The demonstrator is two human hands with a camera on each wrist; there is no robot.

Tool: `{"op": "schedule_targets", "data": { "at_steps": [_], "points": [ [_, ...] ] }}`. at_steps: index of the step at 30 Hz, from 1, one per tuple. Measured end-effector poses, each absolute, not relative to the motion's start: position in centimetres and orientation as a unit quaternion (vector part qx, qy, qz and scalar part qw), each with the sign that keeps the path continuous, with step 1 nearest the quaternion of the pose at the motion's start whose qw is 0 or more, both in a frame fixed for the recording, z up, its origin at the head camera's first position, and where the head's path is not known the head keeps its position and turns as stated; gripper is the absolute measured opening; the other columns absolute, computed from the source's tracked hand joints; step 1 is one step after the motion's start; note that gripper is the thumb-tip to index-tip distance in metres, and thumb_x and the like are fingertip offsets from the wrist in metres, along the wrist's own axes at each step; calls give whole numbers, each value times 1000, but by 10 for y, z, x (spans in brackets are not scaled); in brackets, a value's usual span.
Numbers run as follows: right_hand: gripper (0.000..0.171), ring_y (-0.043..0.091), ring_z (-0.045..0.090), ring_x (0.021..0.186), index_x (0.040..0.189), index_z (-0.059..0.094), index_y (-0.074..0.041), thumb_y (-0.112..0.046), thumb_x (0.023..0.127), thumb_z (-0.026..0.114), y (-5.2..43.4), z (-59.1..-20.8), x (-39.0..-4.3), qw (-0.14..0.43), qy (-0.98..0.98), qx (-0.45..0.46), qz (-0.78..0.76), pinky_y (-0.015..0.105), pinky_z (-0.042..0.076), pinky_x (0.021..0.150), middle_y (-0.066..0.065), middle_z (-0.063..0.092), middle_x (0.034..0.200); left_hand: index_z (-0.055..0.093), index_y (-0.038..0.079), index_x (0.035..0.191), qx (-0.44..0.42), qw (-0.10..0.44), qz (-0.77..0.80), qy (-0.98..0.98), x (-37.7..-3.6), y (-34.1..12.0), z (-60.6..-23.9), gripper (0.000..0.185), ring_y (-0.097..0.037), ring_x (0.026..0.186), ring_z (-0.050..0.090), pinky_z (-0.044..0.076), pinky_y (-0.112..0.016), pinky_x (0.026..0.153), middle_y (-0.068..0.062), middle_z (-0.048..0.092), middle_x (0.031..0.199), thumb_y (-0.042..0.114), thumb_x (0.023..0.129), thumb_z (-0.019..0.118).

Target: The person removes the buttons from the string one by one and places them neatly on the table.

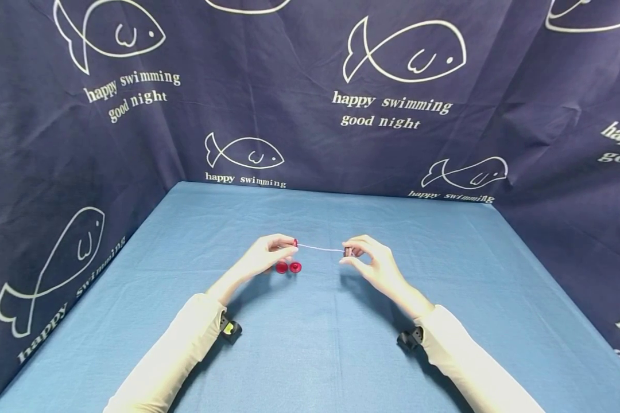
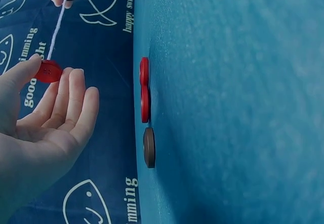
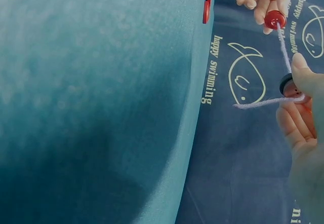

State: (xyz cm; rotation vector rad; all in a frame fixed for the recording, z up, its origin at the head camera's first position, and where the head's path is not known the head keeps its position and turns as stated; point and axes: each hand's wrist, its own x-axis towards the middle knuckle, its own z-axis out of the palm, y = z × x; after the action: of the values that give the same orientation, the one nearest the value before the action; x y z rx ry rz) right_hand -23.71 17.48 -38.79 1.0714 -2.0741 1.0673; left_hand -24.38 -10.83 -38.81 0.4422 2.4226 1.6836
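Between thumb and fingertips, my left hand (image 1: pixel 262 254) pinches a red button (image 2: pixel 49 72). A pale lilac string (image 1: pixel 320 248) runs from this button, nearly straight, across to my right hand (image 1: pixel 376 263). There the thumb and fingers pinch a dark brown button (image 3: pixel 289 86) threaded on the same string. In the right wrist view, the string's loose end (image 3: pixel 253 104) sticks out sideways past that button. Both hands are raised over the blue cloth.
Below my left hand, two red buttons (image 1: pixel 295 267) lie side by side on the blue tablecloth (image 1: pixel 310 344). A brown button (image 2: pixel 149 148) lies beside them in the left wrist view. Dark blue fish-print curtains (image 1: pixel 310 74) enclose the table's back and sides.
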Motion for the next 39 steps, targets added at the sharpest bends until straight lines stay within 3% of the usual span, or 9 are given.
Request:
{"op": "schedule_targets", "data": {
  "at_steps": [2, 7, 14, 22, 31, 34, 39],
  "points": [
    [36, 17, 60, 72, 99, 68, -3, -1, 65, 81, 175, -388, -237, 283, -774, 401, 399, 20, 49, 68, 7, 65, 85, 61, 9, 119, 140, 83, 561, 812, -244, -109, -388, 37, -21, 91, 68, 34, -25, 44, -11, 67, 110, 28, 88, 65],
    [36, 16, 60, 71, 98, 68, -3, 0, 65, 81, 174, -387, -237, 287, -774, 400, 398, 21, 49, 67, 7, 65, 85, 60, 9, 120, 138, 90, 568, 807, -244, -113, -389, 38, -30, 97, 66, 38, -29, 44, -13, 66, 112, 29, 88, 65],
    [39, 20, 60, 68, 96, 68, -1, 4, 60, 83, 173, -390, -240, 300, -767, 403, 398, 27, 50, 64, 10, 66, 83, 58, 2, 121, 141, 76, 575, 802, -244, -120, -392, 39, -30, 95, 67, 53, -33, 64, -18, 65, 114, 24, 89, 64],
    [39, 20, 60, 69, 96, 68, -1, 3, 60, 83, 173, -391, -240, 299, -771, 401, 395, 26, 50, 64, 9, 66, 82, 58, -1, 120, 144, 58, 578, 801, -245, -127, -393, 40, -33, 95, 67, 54, -39, 80, -19, 66, 111, 22, 89, 65],
    [37, 18, 60, 69, 97, 69, -3, 1, 63, 82, 172, -387, -237, 304, -766, 408, 394, 24, 50, 65, 6, 65, 84, 58, -5, 118, 170, 50, 587, 790, -244, -139, -394, 37, -38, 97, 65, 54, -37, 83, -21, 66, 109, 16, 88, 65],
    [37, 17, 60, 69, 97, 69, -3, 1, 63, 82, 172, -388, -238, 301, -768, 405, 394, 23, 50, 66, 6, 65, 84, 58, -5, 118, 169, 45, 580, 795, -243, -143, -394, 37, -32, 94, 67, 54, -36, 83, -22, 66, 108, 16, 88, 66],
    [36, 14, 59, 73, 97, 69, -4, -1, 64, 82, 173, -390, -239, 293, -779, 398, 385, 22, 50, 68, 4, 64, 84, 60, -4, 118, 159, 33, 571, 805, -242, -150, -392, 38, -11, 87, 68, 53, -28, 82, -19, 66, 108, 17, 86, 68]
  ]
}}
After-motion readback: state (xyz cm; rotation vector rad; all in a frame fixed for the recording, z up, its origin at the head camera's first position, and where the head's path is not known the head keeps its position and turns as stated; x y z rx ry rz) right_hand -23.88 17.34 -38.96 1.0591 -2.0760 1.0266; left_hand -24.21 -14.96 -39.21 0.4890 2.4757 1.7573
